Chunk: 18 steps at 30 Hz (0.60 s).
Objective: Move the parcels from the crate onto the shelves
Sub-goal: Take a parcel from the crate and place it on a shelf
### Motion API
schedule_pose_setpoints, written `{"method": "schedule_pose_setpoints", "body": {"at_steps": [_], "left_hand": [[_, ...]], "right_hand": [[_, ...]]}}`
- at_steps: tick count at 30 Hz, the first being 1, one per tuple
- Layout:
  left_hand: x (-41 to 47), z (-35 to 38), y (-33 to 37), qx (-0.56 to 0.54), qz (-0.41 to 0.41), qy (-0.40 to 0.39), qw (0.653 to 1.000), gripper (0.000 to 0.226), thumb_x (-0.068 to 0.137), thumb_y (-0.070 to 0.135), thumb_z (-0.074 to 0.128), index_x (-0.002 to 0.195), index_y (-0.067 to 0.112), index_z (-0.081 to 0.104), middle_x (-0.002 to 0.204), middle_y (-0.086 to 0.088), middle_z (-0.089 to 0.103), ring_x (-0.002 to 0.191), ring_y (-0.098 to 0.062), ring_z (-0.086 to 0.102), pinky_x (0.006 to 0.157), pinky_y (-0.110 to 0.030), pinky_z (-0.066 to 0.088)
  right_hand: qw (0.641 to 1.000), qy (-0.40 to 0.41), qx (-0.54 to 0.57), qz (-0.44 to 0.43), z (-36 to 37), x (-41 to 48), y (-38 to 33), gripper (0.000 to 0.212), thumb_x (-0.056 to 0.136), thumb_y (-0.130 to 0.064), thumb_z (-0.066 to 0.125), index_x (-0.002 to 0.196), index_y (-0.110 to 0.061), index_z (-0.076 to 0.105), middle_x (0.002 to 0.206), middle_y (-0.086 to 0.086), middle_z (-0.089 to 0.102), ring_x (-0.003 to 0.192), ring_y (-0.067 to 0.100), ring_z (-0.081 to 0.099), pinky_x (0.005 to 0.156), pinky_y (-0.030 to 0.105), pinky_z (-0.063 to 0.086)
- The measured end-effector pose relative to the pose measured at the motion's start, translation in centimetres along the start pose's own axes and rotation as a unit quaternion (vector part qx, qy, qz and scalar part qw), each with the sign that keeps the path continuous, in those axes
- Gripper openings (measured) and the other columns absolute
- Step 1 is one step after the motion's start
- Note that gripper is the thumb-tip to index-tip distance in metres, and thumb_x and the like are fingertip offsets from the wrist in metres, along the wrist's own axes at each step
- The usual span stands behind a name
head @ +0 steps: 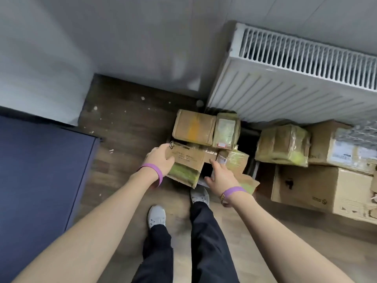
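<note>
Several brown cardboard parcels wrapped in yellowish tape sit piled in a dark crate [250,148] on the floor below me. My left hand [160,161] grips the left end of the front parcel [188,160], a flat box with writing on top. My right hand [219,176] reaches in beside it with fingers spread and relaxed, holding nothing, over a dark gap in the pile. Behind lie a taped box with an orange smear [193,127] and a narrower labelled parcel [225,130]. A small parcel [234,160] sits to the right. Most of the crate is hidden by parcels.
A white radiator [295,84] hangs on the wall at the right. Below it stand more boxes: a taped one [283,145], a labelled one [342,148] and a large carton [318,188]. A dark blue cabinet [40,180] stands at the left. My feet are on wooden floor.
</note>
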<state>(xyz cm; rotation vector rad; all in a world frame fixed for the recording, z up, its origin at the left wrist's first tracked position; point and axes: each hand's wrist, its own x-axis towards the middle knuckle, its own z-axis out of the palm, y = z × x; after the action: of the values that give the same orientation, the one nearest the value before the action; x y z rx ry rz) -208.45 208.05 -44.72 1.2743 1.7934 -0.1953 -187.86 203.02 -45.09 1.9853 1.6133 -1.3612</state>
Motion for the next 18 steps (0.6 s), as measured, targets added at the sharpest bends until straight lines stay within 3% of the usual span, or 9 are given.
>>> {"method": "schedule_pose_setpoints", "body": {"at_steps": [4, 6, 10, 12, 15, 18], "left_hand": [[7.1, 4.5, -1.0, -0.014, -0.019, -0.004, 1.0, 0.05, 0.09, 0.029, 0.048, 0.139, 0.028, 0.04, 0.136, -0.009, 0.048, 0.12, -0.03, 0.049, 0.098, -0.035, 0.041], [10.2, 6.9, -2.0, -0.014, -0.028, 0.0, 1.0, 0.049, 0.09, 0.027, 0.05, 0.138, 0.029, 0.043, 0.141, -0.009, 0.044, 0.125, -0.031, 0.045, 0.102, -0.037, 0.039], [13.3, 11.0, -4.6, 0.02, -0.105, 0.005, 0.994, 0.054, 0.089, 0.028, 0.051, 0.14, 0.04, 0.038, 0.157, -0.006, 0.011, 0.141, -0.033, 0.012, 0.114, -0.044, 0.022], [13.9, 12.4, -5.7, 0.021, -0.133, -0.012, 0.991, 0.056, 0.089, 0.028, 0.051, 0.141, 0.042, 0.035, 0.158, -0.006, 0.002, 0.141, -0.036, 0.009, 0.114, -0.046, 0.021], [14.6, 13.7, -6.5, 0.002, -0.155, -0.028, 0.988, 0.055, 0.089, 0.03, 0.053, 0.14, 0.039, 0.036, 0.158, -0.005, -0.004, 0.14, -0.037, 0.015, 0.112, -0.041, 0.022], [15.5, 13.8, -7.0, -0.047, -0.146, -0.006, 0.988, 0.052, 0.086, 0.029, 0.057, 0.137, 0.032, 0.043, 0.15, -0.007, 0.015, 0.128, -0.034, 0.037, 0.108, -0.034, 0.03]], "right_hand": [[0.999, -0.036, -0.001, 0.006, 2.4, 6.3, 2.6, 0.06, 0.094, -0.022, 0.046, 0.149, -0.018, 0.022, 0.146, 0.013, 0.037, 0.129, 0.036, 0.041, 0.103, 0.041, 0.038], [0.998, -0.051, 0.006, 0.022, 4.1, 9.0, 4.1, 0.058, 0.094, -0.021, 0.044, 0.148, -0.018, 0.023, 0.144, 0.015, 0.039, 0.127, 0.038, 0.042, 0.102, 0.043, 0.039], [0.992, -0.095, 0.056, 0.064, 7.8, 12.4, 6.1, 0.066, 0.093, -0.025, 0.046, 0.15, -0.024, 0.014, 0.139, 0.017, 0.045, 0.116, 0.039, 0.052, 0.095, 0.041, 0.044], [0.988, -0.117, 0.067, 0.081, 9.1, 13.2, 6.5, 0.073, 0.092, -0.025, 0.048, 0.151, -0.03, 0.006, 0.142, 0.017, 0.041, 0.115, 0.04, 0.052, 0.097, 0.044, 0.043], [0.983, -0.133, 0.082, 0.093, 10.3, 14.1, 6.5, 0.077, 0.092, -0.026, 0.051, 0.151, -0.033, 0.002, 0.152, 0.011, 0.03, 0.125, 0.039, 0.046, 0.104, 0.046, 0.038], [0.977, -0.139, 0.131, 0.09, 11.1, 14.7, 6.1, 0.081, 0.09, -0.024, 0.057, 0.152, -0.028, 0.005, 0.152, 0.008, 0.032, 0.129, 0.033, 0.044, 0.107, 0.036, 0.035]]}}
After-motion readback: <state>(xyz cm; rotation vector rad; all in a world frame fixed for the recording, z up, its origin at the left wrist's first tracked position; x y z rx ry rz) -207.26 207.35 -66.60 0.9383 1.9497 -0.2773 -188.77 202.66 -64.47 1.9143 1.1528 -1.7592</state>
